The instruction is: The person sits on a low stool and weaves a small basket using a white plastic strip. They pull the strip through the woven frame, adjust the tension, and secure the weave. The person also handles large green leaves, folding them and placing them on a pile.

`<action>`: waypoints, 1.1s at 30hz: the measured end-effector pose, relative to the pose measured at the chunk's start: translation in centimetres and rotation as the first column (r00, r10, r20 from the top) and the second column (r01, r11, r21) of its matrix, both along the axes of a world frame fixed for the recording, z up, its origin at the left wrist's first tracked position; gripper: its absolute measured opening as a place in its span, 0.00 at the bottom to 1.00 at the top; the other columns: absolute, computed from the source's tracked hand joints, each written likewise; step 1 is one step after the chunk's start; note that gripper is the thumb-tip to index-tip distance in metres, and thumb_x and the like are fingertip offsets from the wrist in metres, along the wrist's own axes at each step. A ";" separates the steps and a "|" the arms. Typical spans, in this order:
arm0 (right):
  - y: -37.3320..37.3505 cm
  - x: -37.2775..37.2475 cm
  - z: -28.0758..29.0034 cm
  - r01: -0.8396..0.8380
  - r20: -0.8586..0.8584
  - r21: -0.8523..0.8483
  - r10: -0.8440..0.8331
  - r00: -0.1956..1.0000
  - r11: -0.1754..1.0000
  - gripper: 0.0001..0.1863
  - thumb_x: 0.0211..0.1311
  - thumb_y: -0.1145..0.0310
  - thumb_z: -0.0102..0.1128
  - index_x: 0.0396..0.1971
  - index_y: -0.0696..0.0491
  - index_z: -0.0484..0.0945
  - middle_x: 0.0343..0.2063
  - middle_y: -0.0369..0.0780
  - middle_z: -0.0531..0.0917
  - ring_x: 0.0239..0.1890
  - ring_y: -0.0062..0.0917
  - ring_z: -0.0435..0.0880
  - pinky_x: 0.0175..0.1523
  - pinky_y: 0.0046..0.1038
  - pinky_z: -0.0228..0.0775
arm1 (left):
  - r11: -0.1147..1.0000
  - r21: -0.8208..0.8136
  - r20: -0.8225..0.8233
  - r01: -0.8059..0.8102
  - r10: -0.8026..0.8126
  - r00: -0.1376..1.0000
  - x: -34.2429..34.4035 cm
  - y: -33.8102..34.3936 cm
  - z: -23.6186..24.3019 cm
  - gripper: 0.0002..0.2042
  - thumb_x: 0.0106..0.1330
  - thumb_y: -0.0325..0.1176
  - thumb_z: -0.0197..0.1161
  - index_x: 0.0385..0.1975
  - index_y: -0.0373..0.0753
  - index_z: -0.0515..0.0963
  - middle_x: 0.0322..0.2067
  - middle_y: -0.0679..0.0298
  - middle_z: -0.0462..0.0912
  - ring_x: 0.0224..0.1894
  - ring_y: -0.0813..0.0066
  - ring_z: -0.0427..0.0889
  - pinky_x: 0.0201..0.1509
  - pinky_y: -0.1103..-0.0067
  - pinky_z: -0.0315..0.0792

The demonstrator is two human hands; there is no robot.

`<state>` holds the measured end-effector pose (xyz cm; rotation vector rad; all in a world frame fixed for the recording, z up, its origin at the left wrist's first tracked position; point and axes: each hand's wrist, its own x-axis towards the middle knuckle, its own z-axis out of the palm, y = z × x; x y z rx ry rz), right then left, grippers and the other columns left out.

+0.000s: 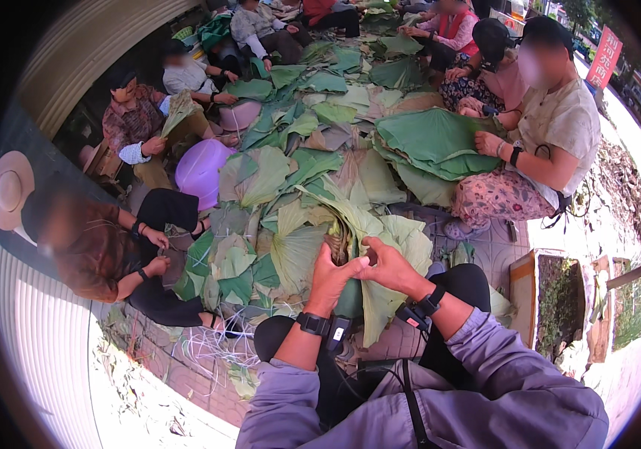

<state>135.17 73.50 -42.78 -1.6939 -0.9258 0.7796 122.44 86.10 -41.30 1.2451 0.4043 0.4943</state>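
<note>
My left hand and my right hand meet in front of my knees, thumbs close together. Between them is a folded bundle of lotus leaves, pale green with browner folds near the left fingers. Both hands are closed on it, though some fingertips are hidden behind the leaves. Part of the bundle fans out beyond my hands, and a flap hangs below the right one. Just past it lies a wide heap of lotus leaves, some fresh green and others dry and brownish.
People sit along both sides of the heap; one at right holds large green leaves. A purple basin stands at left. White strips lie tangled on the paving near my left knee. A foam box with plants is at right.
</note>
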 end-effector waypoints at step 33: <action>-3.2 2.8 -2.7 0.140 -0.763 0.200 0.064 0.643 0.970 0.23 0.66 0.85 0.54 0.61 0.60 0.70 0.51 0.42 0.84 0.49 0.29 0.85 0.58 0.33 0.78 | 0.985 -0.108 -0.019 -0.137 0.135 0.991 -0.6 2.9 -2.4 0.29 0.55 0.22 0.75 0.57 0.35 0.72 0.50 0.61 0.83 0.49 0.71 0.83 0.60 0.73 0.74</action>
